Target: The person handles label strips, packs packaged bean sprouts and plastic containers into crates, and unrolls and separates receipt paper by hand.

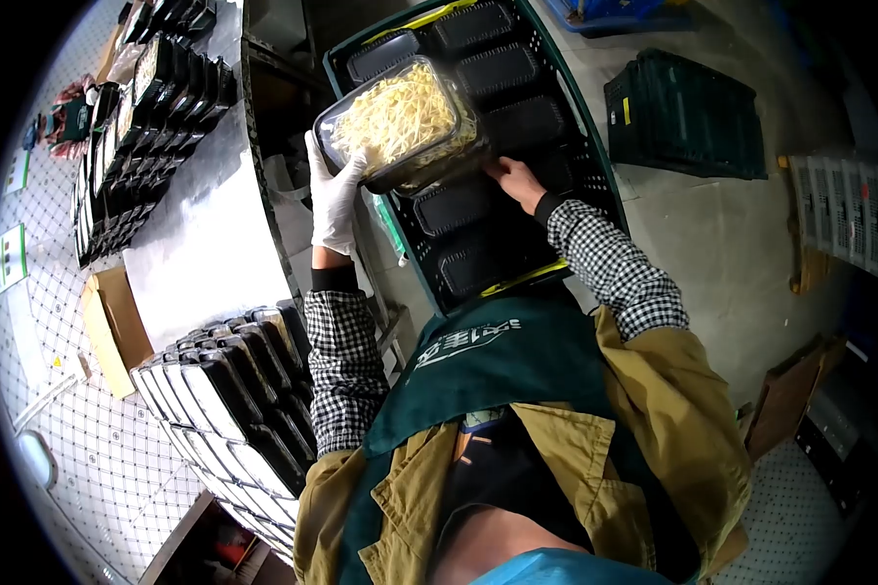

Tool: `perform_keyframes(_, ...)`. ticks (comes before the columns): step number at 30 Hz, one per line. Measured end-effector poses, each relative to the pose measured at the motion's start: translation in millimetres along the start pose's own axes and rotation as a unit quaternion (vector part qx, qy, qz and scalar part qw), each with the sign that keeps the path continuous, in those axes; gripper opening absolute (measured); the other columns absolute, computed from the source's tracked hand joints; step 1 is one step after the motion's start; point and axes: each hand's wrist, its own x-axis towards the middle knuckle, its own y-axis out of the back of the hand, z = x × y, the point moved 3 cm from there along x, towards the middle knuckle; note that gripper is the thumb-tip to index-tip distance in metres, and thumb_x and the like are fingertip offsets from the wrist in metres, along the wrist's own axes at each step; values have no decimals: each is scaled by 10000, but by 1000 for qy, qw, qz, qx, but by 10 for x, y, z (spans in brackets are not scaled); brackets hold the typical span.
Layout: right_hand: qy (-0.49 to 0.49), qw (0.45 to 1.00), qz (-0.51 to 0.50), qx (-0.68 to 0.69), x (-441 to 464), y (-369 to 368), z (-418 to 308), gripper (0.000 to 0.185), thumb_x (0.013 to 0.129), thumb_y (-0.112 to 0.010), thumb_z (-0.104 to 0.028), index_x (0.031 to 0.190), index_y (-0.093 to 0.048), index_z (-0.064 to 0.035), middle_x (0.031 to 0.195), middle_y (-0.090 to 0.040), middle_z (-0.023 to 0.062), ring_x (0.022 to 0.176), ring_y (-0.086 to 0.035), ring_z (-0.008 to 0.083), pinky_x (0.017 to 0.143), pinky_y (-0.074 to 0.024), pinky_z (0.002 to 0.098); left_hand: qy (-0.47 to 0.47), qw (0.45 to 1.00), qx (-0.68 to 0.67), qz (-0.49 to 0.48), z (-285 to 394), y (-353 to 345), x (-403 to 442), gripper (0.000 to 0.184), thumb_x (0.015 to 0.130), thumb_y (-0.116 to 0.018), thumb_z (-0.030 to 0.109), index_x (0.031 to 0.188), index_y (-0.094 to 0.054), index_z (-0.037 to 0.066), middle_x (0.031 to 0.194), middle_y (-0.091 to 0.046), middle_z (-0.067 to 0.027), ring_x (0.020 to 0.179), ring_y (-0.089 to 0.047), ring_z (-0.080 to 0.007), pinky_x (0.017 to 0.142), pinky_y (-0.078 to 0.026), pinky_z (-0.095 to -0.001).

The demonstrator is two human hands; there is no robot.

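A clear-topped tray of pale bean sprouts [400,115] is tilted over the left side of a dark green crate [587,117]. Another sprout-filled layer shows under its right end, perhaps a second tray. My left hand [336,200], in a white glove, grips the near left edge with the thumb on top. My bare right hand [517,183] is closed by the tray's lower right corner, fingers curled. What those fingers hold, if anything, is hidden. Below, several black trays [498,73] lie in rows in the crate.
On my left runs a shiny metal table [200,229] bearing stacked black trays [156,117]. More packed trays [229,380] stand nearer me. To the right, a dark green crate [688,115] and a pale slatted crate [846,214] rest on the floor. A cardboard box [117,331] is far left.
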Motion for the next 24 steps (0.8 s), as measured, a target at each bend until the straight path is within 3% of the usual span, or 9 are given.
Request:
perform_keyframes(1,30,996,-18,-83,-44,47,85,552,859,-640,-355,1219,-517,44,1175,-578,180,1088,-535,278,916,-428,343,-16,1000,-3,-8,-44,26,0,686,871,-654,179,1439,-277,109,1282,-513,-105,1121,-540,-190,899,-490,-321)
perform_keyframes(4,78,906,-139,-392,-517,115,-105,949,692,-716,-542,1334,-375,68,1337,-416,292,1218,-448,374,982,-409,396,32,999,-14,-5,-153,83,26,620,893,-625,206,1422,-311,127,1267,-523,-92,1091,-561,-183,816,-531,-328)
perform_keyframes(8,235,783,-147,-556,-1077,-26,332,1130,575,-822,-431,1427,-216,-1,1395,-342,250,1171,-447,401,983,-389,458,36,999,-32,5,-126,54,-21,590,904,-609,220,1418,-326,153,1272,-525,-82,1075,-572,-188,756,-544,-324)
perform_keyframes(10,317,784,-125,-518,-1200,-64,296,1081,565,-823,-391,1427,-264,-52,1426,-310,206,1228,-381,386,1031,-311,497,42,998,-39,7,-39,-3,-63,652,900,-615,233,1453,-274,179,1297,-510,-75,1087,-563,-194,779,-533,-342)
perform_keyframes(12,415,732,-101,-531,-1264,-81,163,1047,577,-810,-389,1430,-280,-93,1414,-325,198,1234,-376,373,1043,-286,504,49,998,-47,-1,-17,1,-82,674,901,-614,255,1463,-250,182,1321,-489,-79,1120,-541,-198,810,-523,-357)
perform_keyframes(15,457,693,-174,-530,-1195,-163,171,949,586,-785,-380,1391,-354,-117,1376,-361,182,1213,-391,360,1039,-285,514,23,998,-56,-25,-45,50,-66,674,912,-590,267,1470,-224,175,1349,-460,-77,1158,-513,-208,861,-504,-398)
perform_keyframes(18,448,700,-221,-510,-1249,-92,-156,785,599,-747,-349,1294,-467,-113,1294,-423,164,1173,-414,348,1024,-309,508,-3,997,-60,-48,-55,67,-47,562,955,-498,243,1453,-257,148,1331,-473,-81,1161,-509,-205,866,-498,-411)
perform_keyframes(20,458,745,-185,-448,-1424,76,-683,592,616,-707,-323,1134,-576,-69,1188,-499,139,1108,-467,323,939,-415,433,-5,996,-65,-60,-55,90,-39,520,967,-456,234,1445,-276,140,1316,-484,-78,1145,-517,-194,879,-481,-398)
perform_keyframes(24,281,886,-253,-267,-1419,686,-1548,413,678,-697,-219,1042,-623,-38,1209,-537,131,1080,-547,268,947,-425,385,-18,994,-95,-42,-125,112,-48,471,970,-445,237,1416,-340,125,1252,-534,-52,1053,-547,-153,857,-465,-322)
